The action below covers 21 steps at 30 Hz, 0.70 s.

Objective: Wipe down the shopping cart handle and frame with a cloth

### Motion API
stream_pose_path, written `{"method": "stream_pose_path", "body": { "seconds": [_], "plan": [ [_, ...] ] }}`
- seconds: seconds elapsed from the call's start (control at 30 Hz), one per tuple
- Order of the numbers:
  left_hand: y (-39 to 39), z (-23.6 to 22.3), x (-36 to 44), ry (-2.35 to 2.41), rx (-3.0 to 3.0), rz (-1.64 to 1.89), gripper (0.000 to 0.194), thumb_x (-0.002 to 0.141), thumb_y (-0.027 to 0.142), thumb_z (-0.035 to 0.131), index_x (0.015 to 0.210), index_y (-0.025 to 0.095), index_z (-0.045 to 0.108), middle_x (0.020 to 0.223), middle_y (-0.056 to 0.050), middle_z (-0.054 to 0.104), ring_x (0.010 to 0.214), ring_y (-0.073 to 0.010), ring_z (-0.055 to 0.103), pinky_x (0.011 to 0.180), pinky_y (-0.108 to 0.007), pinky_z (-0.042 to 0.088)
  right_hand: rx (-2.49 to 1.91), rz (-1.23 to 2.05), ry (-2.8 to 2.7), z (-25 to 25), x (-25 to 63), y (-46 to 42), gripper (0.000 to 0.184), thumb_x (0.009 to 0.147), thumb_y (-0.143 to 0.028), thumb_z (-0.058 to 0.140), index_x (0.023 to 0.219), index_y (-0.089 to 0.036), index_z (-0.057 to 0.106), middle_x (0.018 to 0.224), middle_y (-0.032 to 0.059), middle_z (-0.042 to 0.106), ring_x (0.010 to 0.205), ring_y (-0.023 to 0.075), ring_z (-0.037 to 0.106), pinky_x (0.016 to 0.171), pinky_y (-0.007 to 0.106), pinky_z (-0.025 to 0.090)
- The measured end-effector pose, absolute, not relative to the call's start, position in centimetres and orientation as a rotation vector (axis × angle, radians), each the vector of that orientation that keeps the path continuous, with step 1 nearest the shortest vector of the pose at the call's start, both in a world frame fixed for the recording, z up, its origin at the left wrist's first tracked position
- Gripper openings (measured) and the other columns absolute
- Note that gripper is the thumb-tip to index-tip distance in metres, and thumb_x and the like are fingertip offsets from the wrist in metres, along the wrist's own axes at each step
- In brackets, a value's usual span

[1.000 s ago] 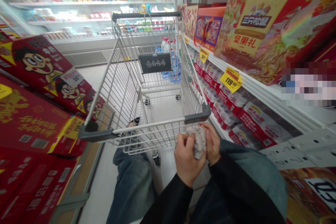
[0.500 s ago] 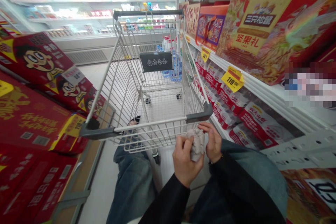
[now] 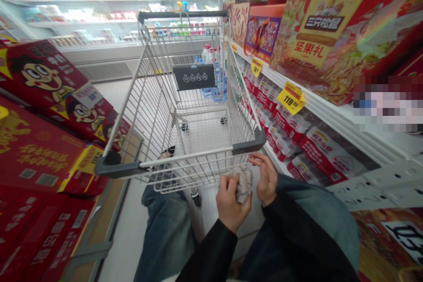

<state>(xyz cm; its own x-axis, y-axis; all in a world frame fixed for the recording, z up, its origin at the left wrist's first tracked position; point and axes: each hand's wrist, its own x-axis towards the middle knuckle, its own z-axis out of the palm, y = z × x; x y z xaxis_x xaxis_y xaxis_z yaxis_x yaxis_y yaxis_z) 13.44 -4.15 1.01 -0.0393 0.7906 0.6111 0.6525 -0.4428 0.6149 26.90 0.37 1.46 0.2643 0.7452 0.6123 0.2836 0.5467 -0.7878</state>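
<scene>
My left hand (image 3: pixel 231 202) is closed around a crumpled light-grey cloth (image 3: pixel 245 183), just below the near right corner of a shopping cart (image 3: pixel 185 158). To the right of the cloth, my right hand (image 3: pixel 267 179) holds nothing. Its fingers are loosely bent and apart, pointing toward the cart's grey corner piece (image 3: pixel 249 143), and a small gap separates it from the cloth. The cart is a wire basket with grey plastic corners and a dark panel (image 3: pixel 194 77) on its far side. Through the wires of the basket the floor shows.
Stacked red cartons (image 3: pixel 49 70) stand close on the left. On the right, a white shelf (image 3: pixel 317 110) carries gift boxes (image 3: pixel 324 39), with red-labelled bottle packs (image 3: pixel 317 150) below. Beyond the cart are blue water bottles (image 3: pixel 220 81) and a lit refrigerated display (image 3: pixel 109 13).
My right hand has come away from the cloth, opening a gap between them. The cloth stays in my left hand, slightly more bunched. The view has shifted slightly.
</scene>
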Motion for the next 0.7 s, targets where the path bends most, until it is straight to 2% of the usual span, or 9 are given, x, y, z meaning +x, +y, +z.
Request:
{"method": "stream_pose_path", "body": {
  "seconds": [0.1, 0.2, 0.3, 0.53, 0.63, 0.7],
  "plan": [
    [-4.1, 1.0, 13.5, 1.556, 2.078, 1.558, 0.046, 0.077, 0.02, 0.074, 0.122, 0.021, 0.062, 0.1, -0.006, 0.055, 0.088, -0.0186, 0.062, 0.076, -0.03, 0.057, -1.023, 0.412, -1.228, 1.1, 26.6, 0.4, 0.046, 0.11, -0.035, 0.034, 0.109, -0.022, 0.078, 0.124, 0.0117, 0.065, 0.108, 0.0229, 0.065, 0.083, 0.039, 0.058],
    [-3.9, 0.0, 13.7, 1.572, 2.111, 1.532, 0.045, 0.075, 0.02, 0.073, 0.119, 0.02, 0.063, 0.099, -0.005, 0.054, 0.084, -0.018, 0.062, 0.071, -0.028, 0.057, -1.032, 0.441, -1.141, 1.0, 26.5, 0.7, 0.047, 0.11, -0.036, 0.032, 0.104, -0.021, 0.076, 0.115, 0.0103, 0.066, 0.094, 0.0205, 0.066, 0.078, 0.037, 0.058],
    [-3.8, -0.7, 13.7, 1.579, 2.119, 1.518, 0.041, 0.075, 0.02, 0.073, 0.115, 0.02, 0.063, 0.096, -0.005, 0.054, 0.079, -0.0171, 0.061, 0.066, -0.027, 0.055, -1.018, 0.489, -1.101, 1.0, 26.6, 1.1, 0.043, 0.109, -0.038, 0.034, 0.104, -0.02, 0.073, 0.111, 0.0094, 0.067, 0.091, 0.0202, 0.066, 0.076, 0.036, 0.057],
    [-4.2, 0.4, 12.5, 1.583, 2.091, 1.572, 0.043, 0.078, 0.021, 0.075, 0.118, 0.02, 0.062, 0.098, -0.005, 0.054, 0.086, -0.0179, 0.061, 0.074, -0.029, 0.056, -1.141, 0.576, -1.098, 0.4, 26.4, 1.1, 0.027, 0.106, -0.038, 0.046, 0.111, -0.02, 0.067, 0.096, 0.0059, 0.07, 0.079, 0.0182, 0.065, 0.074, 0.034, 0.056],
    [-4.2, -0.1, 12.4, 1.603, 2.105, 1.493, 0.037, 0.076, 0.02, 0.074, 0.111, 0.02, 0.063, 0.095, -0.004, 0.053, 0.081, -0.0172, 0.06, 0.069, -0.028, 0.054, -1.146, 0.541, -1.142, 0.2, 26.2, 1.3, 0.021, 0.102, -0.03, 0.052, 0.116, -0.021, 0.063, 0.1, 0.0063, 0.07, 0.08, 0.0174, 0.066, 0.072, 0.032, 0.057],
    [-4.2, 0.0, 12.4, 1.61, 2.098, 1.472, 0.034, 0.075, 0.019, 0.073, 0.108, 0.02, 0.063, 0.092, -0.003, 0.052, 0.078, -0.0165, 0.058, 0.066, -0.026, 0.052, -1.128, 0.538, -1.207, 0.2, 26.3, 1.4, 0.016, 0.099, -0.027, 0.056, 0.111, -0.021, 0.065, 0.101, 0.0065, 0.07, 0.087, 0.0183, 0.068, 0.075, 0.031, 0.059]
  ]
}}
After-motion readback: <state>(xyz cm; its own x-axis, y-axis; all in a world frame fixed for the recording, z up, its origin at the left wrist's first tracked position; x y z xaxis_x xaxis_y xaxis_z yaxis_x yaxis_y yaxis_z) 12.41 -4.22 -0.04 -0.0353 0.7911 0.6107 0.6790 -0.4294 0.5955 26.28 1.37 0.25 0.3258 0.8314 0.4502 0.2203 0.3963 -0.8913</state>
